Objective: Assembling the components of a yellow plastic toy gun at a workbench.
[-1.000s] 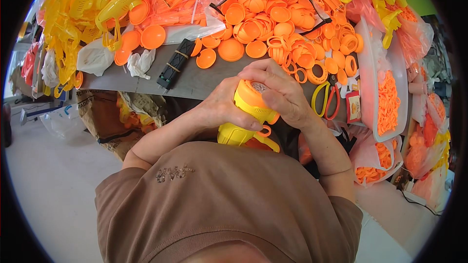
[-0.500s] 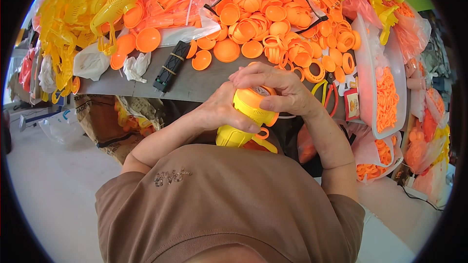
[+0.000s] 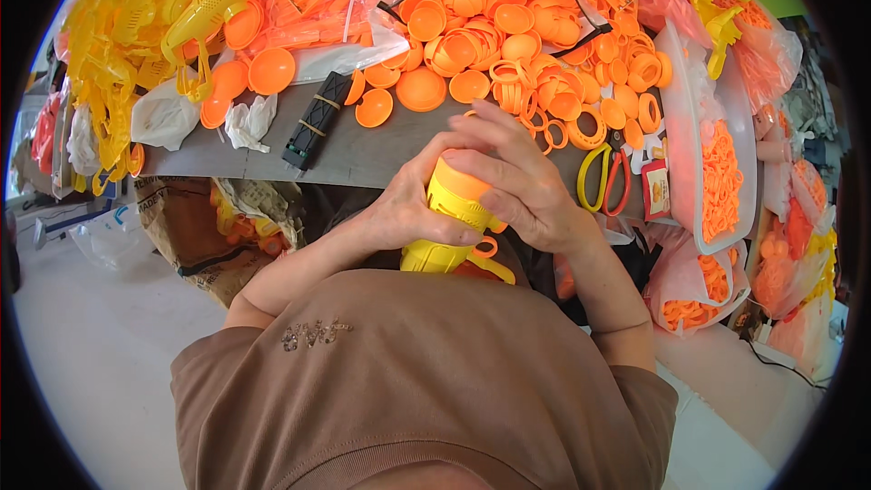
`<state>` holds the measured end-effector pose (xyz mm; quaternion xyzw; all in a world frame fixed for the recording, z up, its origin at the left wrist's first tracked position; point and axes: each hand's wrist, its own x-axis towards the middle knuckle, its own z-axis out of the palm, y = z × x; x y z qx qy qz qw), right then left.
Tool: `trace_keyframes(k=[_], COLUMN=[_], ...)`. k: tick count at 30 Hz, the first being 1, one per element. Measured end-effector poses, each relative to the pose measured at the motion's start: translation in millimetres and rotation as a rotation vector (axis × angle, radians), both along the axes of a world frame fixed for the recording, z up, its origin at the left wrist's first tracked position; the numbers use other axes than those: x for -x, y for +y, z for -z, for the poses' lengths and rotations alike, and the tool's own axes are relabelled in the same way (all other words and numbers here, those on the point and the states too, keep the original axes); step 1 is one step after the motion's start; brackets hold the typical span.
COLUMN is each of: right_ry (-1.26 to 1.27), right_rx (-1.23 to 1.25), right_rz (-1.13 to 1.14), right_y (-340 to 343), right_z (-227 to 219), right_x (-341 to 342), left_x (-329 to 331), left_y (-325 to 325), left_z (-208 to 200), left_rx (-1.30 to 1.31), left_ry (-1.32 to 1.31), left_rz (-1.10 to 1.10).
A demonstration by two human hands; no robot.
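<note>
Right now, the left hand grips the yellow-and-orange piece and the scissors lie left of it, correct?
Not quite: the head view shows the scissors lying right of the yellow-and-orange piece. The left hand does grip that piece.

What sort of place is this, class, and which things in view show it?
Probably an assembly workshop: loose orange cups and yellow plastic parts are heaped on a grey workbench, and a translucent tub at the right holds small orange pieces.

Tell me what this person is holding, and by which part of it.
A yellow plastic piece with an orange top. The left hand grips its yellow body; the right hand touches the orange top.
</note>
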<state>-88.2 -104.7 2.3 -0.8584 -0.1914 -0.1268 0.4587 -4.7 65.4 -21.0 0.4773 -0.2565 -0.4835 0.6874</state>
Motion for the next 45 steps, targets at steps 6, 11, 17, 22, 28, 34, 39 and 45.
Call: trace_keyframes(k=[6, 11, 17, 22, 28, 34, 39, 45], right_ry=[-0.133, -0.085, -0.192, -0.116, 0.35, 0.315, 0.16, -0.116], right_rx=[0.052, -0.032, -0.087, -0.048, 0.076, -0.072, -0.222, -0.146], right_rz=[0.327, 0.359, 0.393, 0.369, 0.179, 0.34, 0.321, 0.282], right_y=[31, 34, 37, 10, 1, -13, 0, 9], right_z=[3, 10, 20, 6, -28, -33, -29, -26], right_x=[33, 36, 40, 30, -2, -6, 1, -5], left_x=[-1, 2, 5, 0, -8, 8, -9, -32], left_y=[7, 9, 7, -2, -4, 18, 29, 36], left_z=[3, 8, 8, -6, -9, 1, -20, -26], left_rx=[0.002, -0.021, -0.029, -0.031, -0.108, -0.131, -0.069, -0.061], left_ry=[0.027, 0.029, 0.026, 0.08, -0.009, 0.007, 0.063, -0.09], left_rz=[0.019, 0.016, 0.031, 0.004, 0.171, 0.03, 0.018, 0.122])
